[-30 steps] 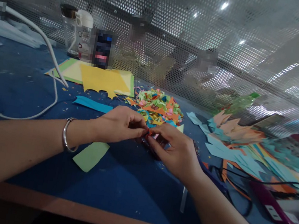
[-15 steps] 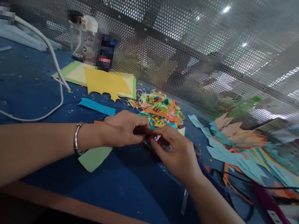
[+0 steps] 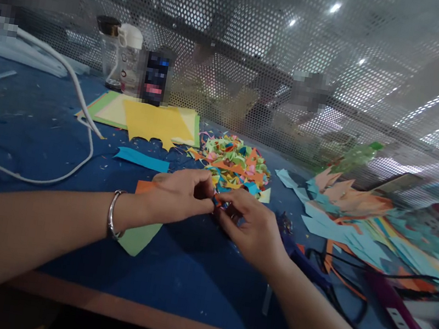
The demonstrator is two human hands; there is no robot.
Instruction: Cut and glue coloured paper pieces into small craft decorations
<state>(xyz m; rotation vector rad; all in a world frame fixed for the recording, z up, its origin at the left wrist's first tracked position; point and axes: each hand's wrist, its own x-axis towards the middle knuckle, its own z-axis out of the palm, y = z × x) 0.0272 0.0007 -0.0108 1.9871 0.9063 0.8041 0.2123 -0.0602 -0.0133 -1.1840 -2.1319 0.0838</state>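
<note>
left hand [image 3: 177,194] and right hand [image 3: 257,226] pinch a small piece [image 3: 219,202] between their fingertips, near the scrap heap [image 3: 240,165]; probably light, thin, easily creased, so best held by its edges.

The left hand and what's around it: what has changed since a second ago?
The left hand has drawn slightly toward the body, uncovering an orange paper beside it and hiding a bit more of the green paper. Nothing was visibly let go: the small piece is still at its fingertips and those of the right hand. The blue strip and scrap heap stayed put.
</note>
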